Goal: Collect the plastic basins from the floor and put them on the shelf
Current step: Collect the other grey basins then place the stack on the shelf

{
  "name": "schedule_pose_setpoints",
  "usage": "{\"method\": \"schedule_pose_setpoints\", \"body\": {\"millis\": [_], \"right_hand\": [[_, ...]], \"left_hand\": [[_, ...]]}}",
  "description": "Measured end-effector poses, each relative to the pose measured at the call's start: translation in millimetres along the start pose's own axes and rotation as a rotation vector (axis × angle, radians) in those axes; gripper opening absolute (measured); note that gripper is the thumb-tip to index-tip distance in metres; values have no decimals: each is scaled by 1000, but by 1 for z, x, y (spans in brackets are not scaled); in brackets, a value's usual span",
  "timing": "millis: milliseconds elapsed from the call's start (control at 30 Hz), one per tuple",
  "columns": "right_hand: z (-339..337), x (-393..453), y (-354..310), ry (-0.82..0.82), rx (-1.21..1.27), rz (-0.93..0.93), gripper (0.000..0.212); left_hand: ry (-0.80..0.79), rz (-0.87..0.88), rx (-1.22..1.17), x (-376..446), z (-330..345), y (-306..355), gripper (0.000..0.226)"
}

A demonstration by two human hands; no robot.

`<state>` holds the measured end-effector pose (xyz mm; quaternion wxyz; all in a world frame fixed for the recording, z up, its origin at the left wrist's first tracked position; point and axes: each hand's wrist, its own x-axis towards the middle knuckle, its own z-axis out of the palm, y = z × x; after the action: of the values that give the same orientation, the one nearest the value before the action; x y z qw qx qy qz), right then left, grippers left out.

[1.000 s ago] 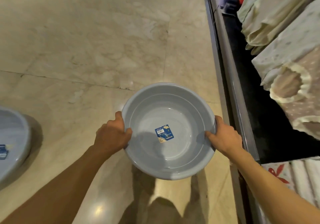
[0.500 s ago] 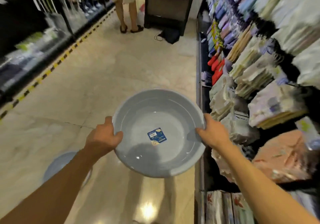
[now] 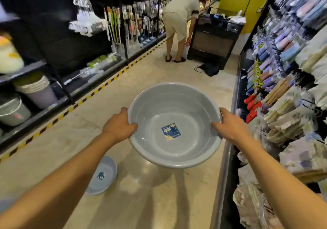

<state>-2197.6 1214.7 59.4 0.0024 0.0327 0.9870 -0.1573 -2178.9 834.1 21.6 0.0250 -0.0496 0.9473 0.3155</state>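
Head view is showing the left hand and right hand gripping opposite rims of the grey basin, carried above the floor. Keeping it level probably helps; a second basin is lying below.

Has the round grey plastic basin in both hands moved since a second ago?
Yes. The round grey plastic basin has risen from the beige floor; the second basin there now lies well below it.
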Motion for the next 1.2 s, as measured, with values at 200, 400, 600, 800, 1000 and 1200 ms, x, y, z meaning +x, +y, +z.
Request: {"method": "schedule_pose_setpoints", "body": {"millis": [200,400,600,800,1000,1200], "right_hand": [[40,33,-71,-80,13,-188,49],[96,57,-184,-203,2,-432,42],[155,84,-291,-330,-17,-593,54],[207,121,-366,-380,-52,-677,52],[256,152,-415,-426,-90,-720,51],[338,200,-449,-491,-69,-770,54]], "left_hand": [[105,-206,51,-36,-31,-61,47],[227,-492,84,-82,-71,-137,46],[313,-675,54,-106,-94,-205,46],[388,-842,-22,-85,-104,-254,40],[415,-907,9,-69,-100,-292,42],[393,-1074,6,-36,-62,-343,44]]}}
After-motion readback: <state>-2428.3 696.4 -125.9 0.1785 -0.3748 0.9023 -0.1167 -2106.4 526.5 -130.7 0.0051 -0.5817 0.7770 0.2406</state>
